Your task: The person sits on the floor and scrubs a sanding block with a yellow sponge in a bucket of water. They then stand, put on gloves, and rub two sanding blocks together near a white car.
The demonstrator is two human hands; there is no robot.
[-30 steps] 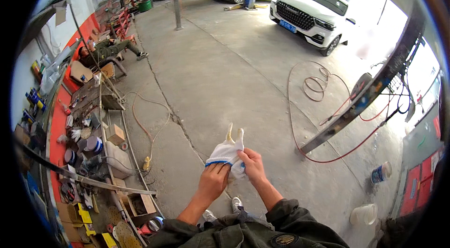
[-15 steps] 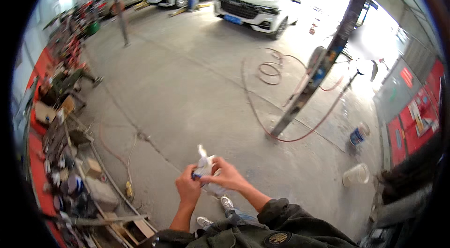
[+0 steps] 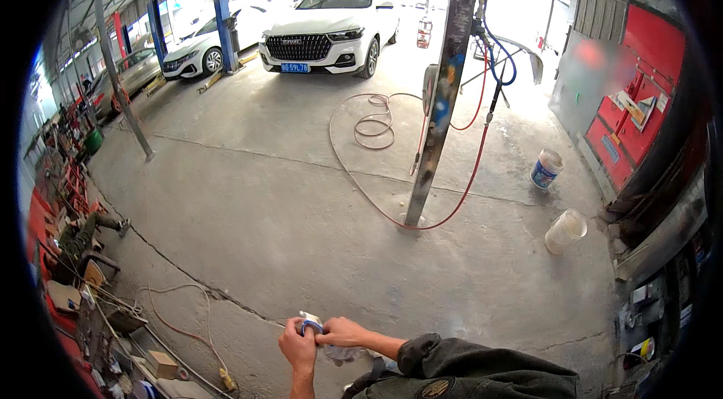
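Note:
Close together at the lower middle, both of my hands are closed on one small white-and-blue item [image 3: 311, 321]. Its kind is hard to make out; a white part sticks up and a blue curved band runs below it. My left hand [image 3: 297, 350] wraps its near left side. From the right, my right hand [image 3: 345, 332] presses its fingers against the same item, hiding part of it. Beneath the right hand hangs a crumpled, see-through sheet or film [image 3: 343, 354]; what it joins to cannot be seen.
A steel post [image 3: 440, 109] stands ahead, a red hose [image 3: 467, 192] looping round its foot. Two buckets, one blue-labelled [image 3: 547, 169] and one white [image 3: 565, 232], stand right. White cars [image 3: 324, 33] are parked beyond. Clutter and a seated person [image 3: 83, 237] line the left wall.
My view has levelled and lifted, so my hands sit lower in the picture. Both still hold the white-and-blue item; its upright white part now shows shorter.

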